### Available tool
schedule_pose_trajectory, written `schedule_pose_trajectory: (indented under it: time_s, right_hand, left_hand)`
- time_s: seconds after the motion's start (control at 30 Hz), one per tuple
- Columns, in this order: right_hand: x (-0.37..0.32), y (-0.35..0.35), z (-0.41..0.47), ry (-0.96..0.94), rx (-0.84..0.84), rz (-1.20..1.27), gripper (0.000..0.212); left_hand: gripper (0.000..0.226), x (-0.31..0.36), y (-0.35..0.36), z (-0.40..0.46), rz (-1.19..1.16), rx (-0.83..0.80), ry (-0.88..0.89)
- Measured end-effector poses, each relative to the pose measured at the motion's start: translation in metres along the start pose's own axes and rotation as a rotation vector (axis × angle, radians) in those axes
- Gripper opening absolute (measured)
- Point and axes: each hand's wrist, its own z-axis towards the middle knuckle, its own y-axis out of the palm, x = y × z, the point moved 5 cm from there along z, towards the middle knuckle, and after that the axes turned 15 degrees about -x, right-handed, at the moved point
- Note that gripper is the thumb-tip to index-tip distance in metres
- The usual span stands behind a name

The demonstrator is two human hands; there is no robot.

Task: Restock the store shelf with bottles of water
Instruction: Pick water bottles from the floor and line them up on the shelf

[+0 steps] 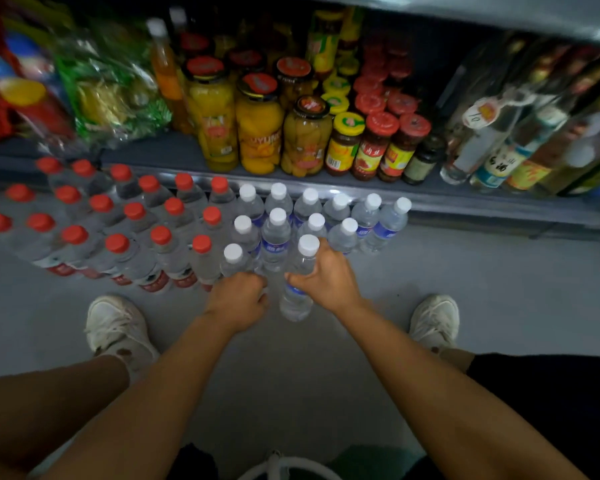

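Fruit jars [257,126], red-lidded sauce jars [374,147] — green snack bags [111,84], white sneakers [118,327].

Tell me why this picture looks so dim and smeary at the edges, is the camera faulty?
Probably not faulty: the head view is dimly lit overall; the red-capped bottles at left and the glass bottles at right look smeared, while the white-capped bottles and both hands, left hand and right hand, are fairly sharp; the shelf edge bows, typical wide-angle distortion.

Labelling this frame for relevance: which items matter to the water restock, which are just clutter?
Job:
white-capped water bottles
bottle in the right hand
left hand
red-capped water bottles
shelf

Clutter:
fruit jars
sauce jars
snack bags
glass bottles
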Motion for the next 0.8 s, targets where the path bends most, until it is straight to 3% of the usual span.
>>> schedule_pose_trajectory:
  time_s: [0.3,0.5,0.67,0.8]
  right_hand:
    - [-0.089,-0.136,-0.037,-0.164,0.181,-0.073,0.064]
    - [-0.152,-0.243,-0.039,-0.293,0.309,-0.088,0.052]
    - [-0.201,-0.325,-0.025,-0.341,0.38,-0.098,0.036]
    - [-0.239,-0.384,-0.004,-0.383,0.4,-0.043,0.044]
  left_hand:
    - [0.025,0.073,-0.136,-0.033,0.297,0.273,0.107]
    - [0.028,0.111,-0.259,-0.055,0.417,0.524,0.128]
    - [0.029,0.131,-0.352,-0.058,0.422,0.657,0.148]
    - [0.028,0.143,-0.421,-0.047,0.42,0.741,0.144]
